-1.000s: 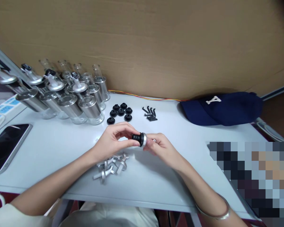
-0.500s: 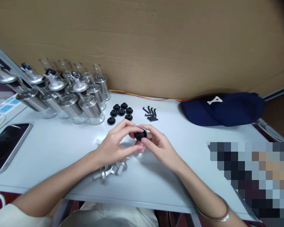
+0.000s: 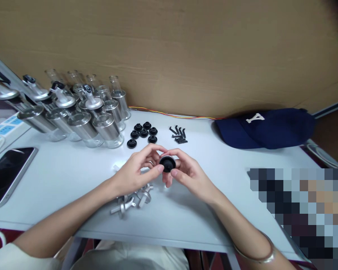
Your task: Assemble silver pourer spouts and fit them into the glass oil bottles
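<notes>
Between my hands, above the table, is a bottle pourer top [image 3: 168, 164], its round black stopper side turned toward me inside a silver rim. My left hand [image 3: 142, 167] pinches the rim from the left with thumb and fingertips. From the right, my right hand [image 3: 187, 168] grips the same part, some fingers curled behind it; the spout side is hidden. Under and in front of my left hand lie several silver pourer spouts [image 3: 124, 205], partly covered by it. Beyond my hands sit several black ribbed stoppers [image 3: 144, 133] and a small heap of black flip caps [image 3: 179, 135].
Several glass bottles with metal sleeves [image 3: 108, 125] stand at the back left, some with pourers fitted. A phone [image 3: 9, 174] and a power strip [image 3: 5, 129] are at the left. A navy cap [image 3: 266, 129] lies back right, near a pixelated area.
My left fingers have moved off the black face to the rim, uncovering the stopper. The left thumb has come up onto the rim. The part now faces me more squarely.
</notes>
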Motion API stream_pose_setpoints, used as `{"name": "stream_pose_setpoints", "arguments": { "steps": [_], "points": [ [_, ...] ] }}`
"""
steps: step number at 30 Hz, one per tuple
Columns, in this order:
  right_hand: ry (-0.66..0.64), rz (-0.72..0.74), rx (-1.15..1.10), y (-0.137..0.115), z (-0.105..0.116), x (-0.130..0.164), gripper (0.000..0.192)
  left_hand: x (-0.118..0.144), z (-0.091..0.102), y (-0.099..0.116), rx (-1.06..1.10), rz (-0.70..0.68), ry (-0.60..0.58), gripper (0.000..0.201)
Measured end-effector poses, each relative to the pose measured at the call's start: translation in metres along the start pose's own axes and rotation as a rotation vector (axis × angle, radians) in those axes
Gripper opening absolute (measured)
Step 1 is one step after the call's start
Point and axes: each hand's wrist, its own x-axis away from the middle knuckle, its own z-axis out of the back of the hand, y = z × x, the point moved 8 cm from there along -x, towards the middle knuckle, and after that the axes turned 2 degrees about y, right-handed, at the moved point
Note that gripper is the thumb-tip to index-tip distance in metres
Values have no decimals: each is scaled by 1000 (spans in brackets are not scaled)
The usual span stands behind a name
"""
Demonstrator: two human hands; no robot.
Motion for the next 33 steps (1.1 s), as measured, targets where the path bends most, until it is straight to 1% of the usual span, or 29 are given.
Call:
{"name": "stream_pose_setpoints", "arguments": {
  "steps": [2, 5, 11, 14, 16, 20, 24, 27, 29, 33],
  "points": [
    [-3, 0, -13, 1, 1, 0, 40, 2, -3, -1, -9, 9, -34, 31],
    [-8, 0, -6, 3, 2, 1, 40, 2, -6, 0, -18, 0, -56, 31],
    [-52, 13, 8, 1, -3, 2, 31, 2, -11, 7, -79, -43, -138, 29],
    [-97, 17, -3, -2, -9, 1, 24, 3, -13, 6, -79, 7, -187, 31],
    [-104, 0, 4, -2, -11, 0, 20, 3, -15, 3, -106, 40, -208, 35],
    [-79, -48, 50, 2, -10, 0, 16, 3, -16, 0, -190, 65, -201, 39],
    [-68, -47, 173, 3, -8, 1, 11, 3, -18, -4, -195, 111, -210, 38],
    [-67, -37, 271, 1, -7, 1, 9, 4, -21, -4, -223, 118, -239, 37],
    [-68, -33, 308, -1, -8, 1, 10, 4, -21, -4, -273, 125, -246, 37],
    [-76, -37, 332, -2, -12, 1, 10, 4, -19, -5, -332, 133, -224, 37]
  ]
}}
